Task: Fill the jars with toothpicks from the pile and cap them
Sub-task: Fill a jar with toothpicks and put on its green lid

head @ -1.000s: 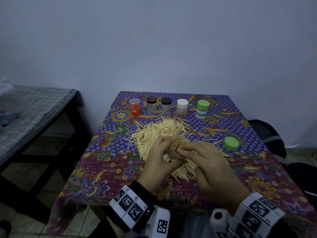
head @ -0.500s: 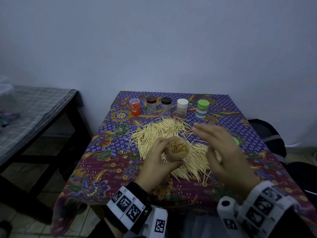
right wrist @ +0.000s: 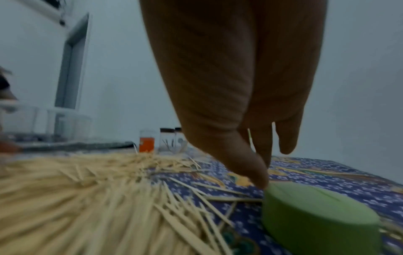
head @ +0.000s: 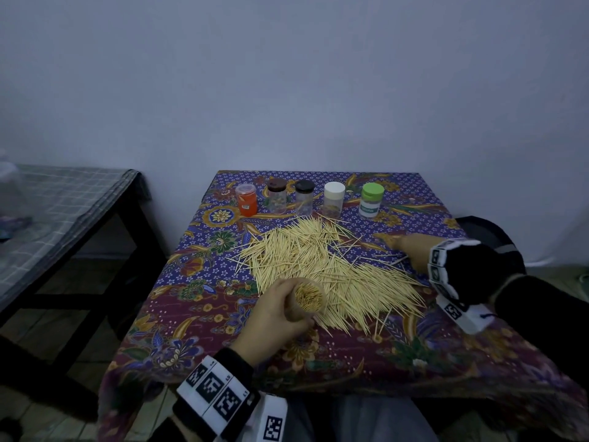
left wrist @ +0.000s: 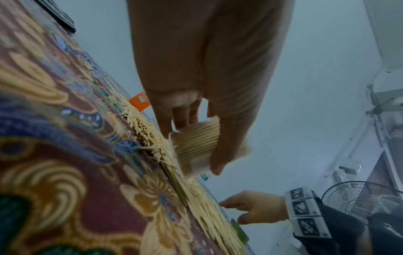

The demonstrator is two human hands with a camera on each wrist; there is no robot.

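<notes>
- The left hand (head: 277,314) sits near the tabletop's (head: 204,346) near edge, fingers (left wrist: 220,143) curled round an open jar (head: 310,299) packed with toothpicks.
- The toothpick pile (head: 322,266) spreads across the middle, just beyond the jar.
- Toward the right edge, the right hand (head: 411,250) reaches down with fingers (right wrist: 255,172) loosely extended, the thumb tip touching a green cap (right wrist: 316,215) that lies flat on the cloth.
- Along the far edge stand five capped jars (head: 304,197) in a row.

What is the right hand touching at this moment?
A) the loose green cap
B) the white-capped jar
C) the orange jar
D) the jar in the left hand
A: in the right wrist view the right hand has its thumb tip on the green cap's edge.
</notes>
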